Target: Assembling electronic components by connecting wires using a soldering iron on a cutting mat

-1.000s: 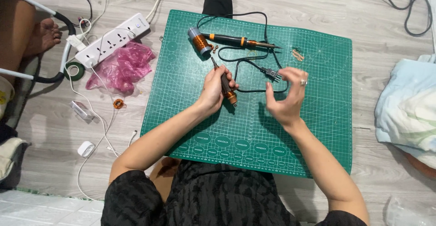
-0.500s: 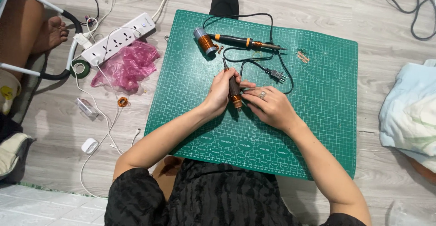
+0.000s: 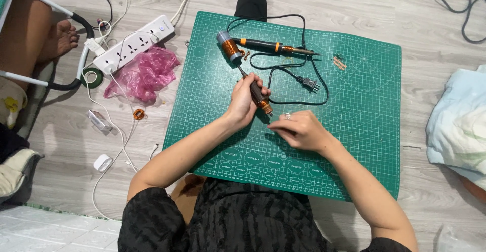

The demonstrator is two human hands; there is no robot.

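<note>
With the left hand (image 3: 242, 104) clamped on the screwdriver (image 3: 259, 97) and the right hand (image 3: 298, 129) loosely curled, empty, at four o'clock, the tip could slip off the copper coil (image 3: 229, 46).

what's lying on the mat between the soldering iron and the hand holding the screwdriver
In the head view, loops of the black power cord and its plug lie between the soldering iron and the left hand on the green cutting mat.

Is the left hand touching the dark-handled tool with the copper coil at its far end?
Touching. The head view shows the left hand wrapped around the tool's dark handle, fingers closed over it.
</note>
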